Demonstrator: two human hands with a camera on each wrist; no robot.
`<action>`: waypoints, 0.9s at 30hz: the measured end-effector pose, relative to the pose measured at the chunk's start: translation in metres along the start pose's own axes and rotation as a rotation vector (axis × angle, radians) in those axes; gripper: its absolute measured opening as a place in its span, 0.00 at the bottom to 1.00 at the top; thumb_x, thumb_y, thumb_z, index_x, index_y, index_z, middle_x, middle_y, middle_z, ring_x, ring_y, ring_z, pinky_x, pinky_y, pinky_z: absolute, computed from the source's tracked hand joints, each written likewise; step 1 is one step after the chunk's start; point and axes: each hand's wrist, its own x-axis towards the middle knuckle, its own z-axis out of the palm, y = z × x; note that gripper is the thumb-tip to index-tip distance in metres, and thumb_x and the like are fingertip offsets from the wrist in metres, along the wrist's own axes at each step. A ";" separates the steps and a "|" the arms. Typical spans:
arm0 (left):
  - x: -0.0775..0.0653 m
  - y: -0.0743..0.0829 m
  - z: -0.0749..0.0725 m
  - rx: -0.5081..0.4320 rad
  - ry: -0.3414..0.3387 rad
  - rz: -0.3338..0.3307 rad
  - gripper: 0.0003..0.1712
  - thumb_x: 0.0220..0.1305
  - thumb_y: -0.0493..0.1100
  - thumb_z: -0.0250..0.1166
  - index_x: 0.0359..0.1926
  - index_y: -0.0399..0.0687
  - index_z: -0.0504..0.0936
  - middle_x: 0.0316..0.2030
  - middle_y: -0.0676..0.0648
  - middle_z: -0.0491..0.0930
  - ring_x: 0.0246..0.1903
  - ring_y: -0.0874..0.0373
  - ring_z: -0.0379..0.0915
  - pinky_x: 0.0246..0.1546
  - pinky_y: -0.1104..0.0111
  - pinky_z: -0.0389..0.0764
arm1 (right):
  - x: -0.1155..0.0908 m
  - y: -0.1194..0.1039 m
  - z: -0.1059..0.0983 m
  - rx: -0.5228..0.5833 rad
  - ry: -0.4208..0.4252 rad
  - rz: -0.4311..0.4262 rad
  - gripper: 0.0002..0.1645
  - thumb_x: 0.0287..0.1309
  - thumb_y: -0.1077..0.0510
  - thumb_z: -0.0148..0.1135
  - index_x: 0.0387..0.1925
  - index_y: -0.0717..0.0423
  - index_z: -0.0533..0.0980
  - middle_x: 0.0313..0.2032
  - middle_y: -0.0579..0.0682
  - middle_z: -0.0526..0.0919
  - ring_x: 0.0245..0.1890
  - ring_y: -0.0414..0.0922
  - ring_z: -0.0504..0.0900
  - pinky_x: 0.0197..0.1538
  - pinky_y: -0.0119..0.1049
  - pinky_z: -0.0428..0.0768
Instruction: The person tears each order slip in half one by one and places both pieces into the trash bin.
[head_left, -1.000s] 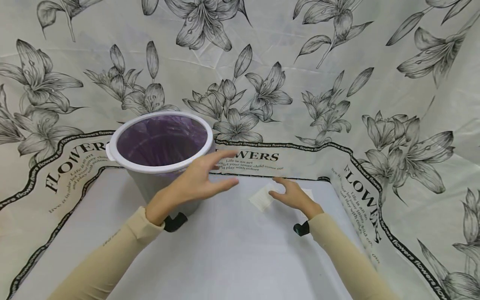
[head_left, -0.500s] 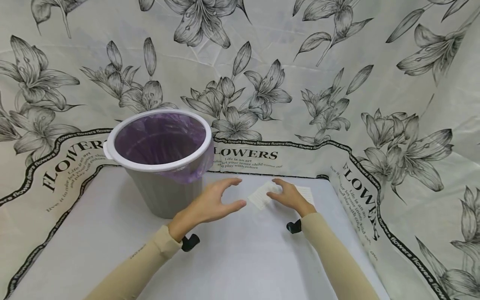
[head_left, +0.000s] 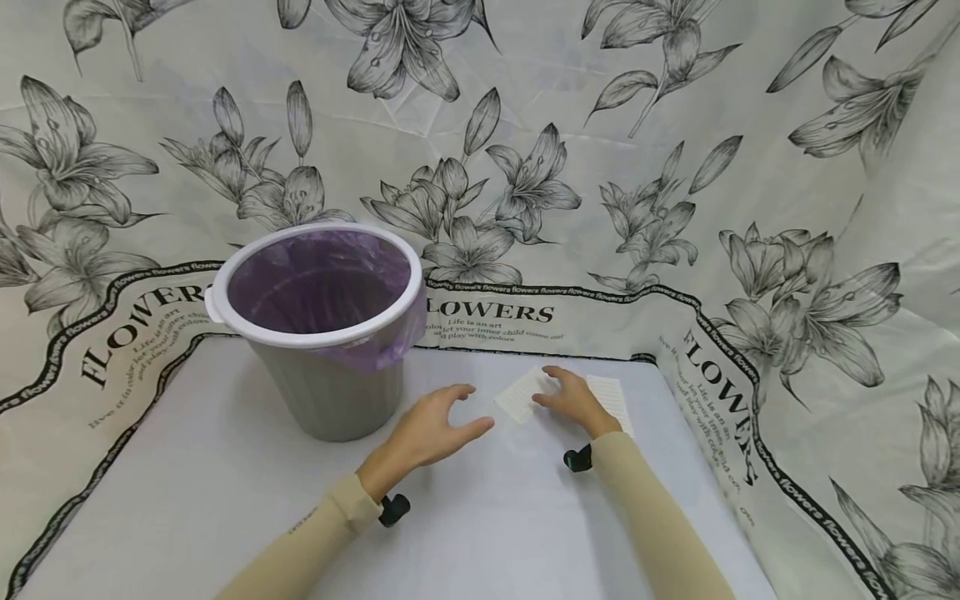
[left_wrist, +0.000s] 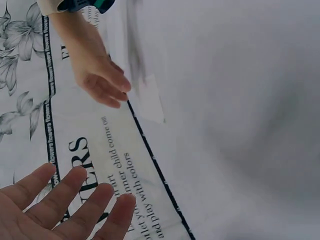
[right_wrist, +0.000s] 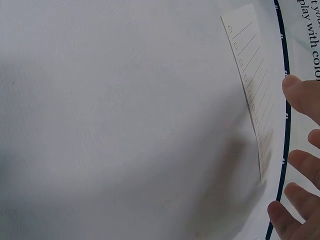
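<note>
In the head view, my left hand (head_left: pixel 429 429) hovers over the table right of the bin, thumb and fingers spread apart and holding nothing. My right hand (head_left: pixel 576 400) is above a lined paper slip (head_left: pixel 517 397), covering part of it; fingers are loosely bent. A second lined paper slip (head_left: pixel 609 397) lies just right of that hand. The right wrist view shows a paper slip (right_wrist: pixel 248 60) with small checkboxes and lines, my right fingers apart from it. In the left wrist view my left fingers (left_wrist: pixel 75 200) are spread, with the right hand (left_wrist: pixel 102 82) beyond.
A grey bin (head_left: pixel 330 396) with a white rim and purple liner (head_left: pixel 375 350) stands at the table's back left. A white cloth covers the table (head_left: pixel 495 517). Floral fabric (head_left: pixel 465 200) hangs behind and along both sides.
My left hand has come down and right, away from the front of the bin, toward the paper slips. My right hand has shifted slightly left and down, revealing more of the right-hand slip.
</note>
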 end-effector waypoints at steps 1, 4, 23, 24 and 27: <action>0.000 -0.002 0.004 -0.009 -0.004 -0.008 0.46 0.63 0.77 0.60 0.70 0.54 0.74 0.66 0.49 0.78 0.66 0.48 0.74 0.64 0.49 0.76 | 0.000 0.000 0.001 0.002 -0.002 0.002 0.44 0.62 0.51 0.71 0.73 0.64 0.66 0.72 0.65 0.69 0.74 0.64 0.65 0.76 0.59 0.62; -0.001 -0.008 0.013 -0.026 -0.009 -0.023 0.45 0.63 0.77 0.60 0.70 0.55 0.75 0.65 0.49 0.79 0.66 0.47 0.74 0.63 0.48 0.77 | -0.001 0.001 0.002 0.004 -0.007 0.007 0.44 0.62 0.52 0.72 0.73 0.63 0.65 0.73 0.65 0.68 0.75 0.65 0.63 0.77 0.59 0.61; -0.004 -0.030 0.035 -0.029 -0.014 -0.023 0.38 0.65 0.71 0.62 0.66 0.51 0.78 0.59 0.45 0.83 0.62 0.45 0.77 0.58 0.48 0.80 | -0.027 0.011 0.011 -0.143 -0.089 -0.088 0.31 0.65 0.51 0.70 0.64 0.61 0.76 0.68 0.64 0.75 0.72 0.63 0.70 0.74 0.58 0.67; -0.004 -0.031 0.036 -0.028 -0.017 -0.023 0.38 0.65 0.71 0.62 0.65 0.52 0.78 0.59 0.45 0.83 0.61 0.45 0.77 0.58 0.48 0.80 | -0.027 0.011 0.011 -0.143 -0.091 -0.096 0.30 0.65 0.51 0.70 0.63 0.62 0.76 0.68 0.64 0.75 0.71 0.63 0.70 0.73 0.59 0.67; -0.003 -0.034 0.036 -0.024 -0.021 -0.027 0.38 0.65 0.71 0.62 0.65 0.52 0.78 0.59 0.46 0.83 0.60 0.46 0.78 0.56 0.49 0.81 | -0.023 0.010 0.009 -0.151 -0.078 -0.123 0.31 0.64 0.53 0.71 0.63 0.64 0.76 0.66 0.65 0.76 0.70 0.64 0.71 0.73 0.59 0.68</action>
